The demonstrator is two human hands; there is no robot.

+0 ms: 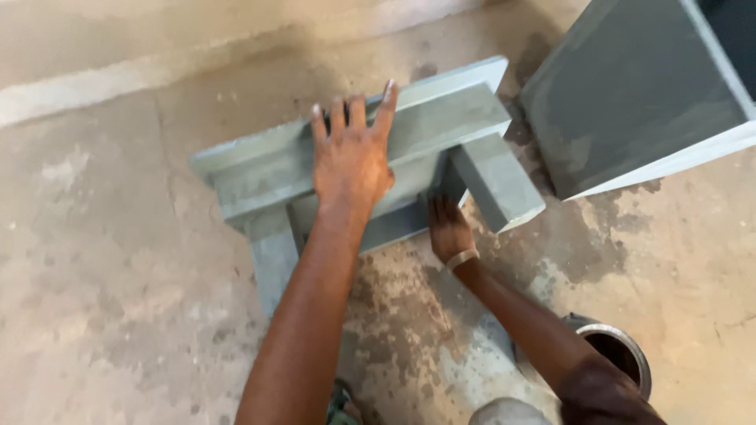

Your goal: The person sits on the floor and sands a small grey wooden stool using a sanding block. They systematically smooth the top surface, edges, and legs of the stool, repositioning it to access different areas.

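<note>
A small grey-painted bench [441,118] lies tipped on its side on the concrete floor, its legs [496,181] pointing toward me. My left hand [352,153] rests flat on its upper face, palm down and fingers spread, holding nothing. My right hand [447,228], with a pale band at the wrist, reaches in between the two legs. Its fingers lie flat against the inner panel, and I see nothing in it.
A larger grey-painted box or cabinet [630,94] stands at the upper right, close to the bench. A round open tin [618,354] sits on the floor by my right forearm. The stained concrete floor [118,260] stretches to the left.
</note>
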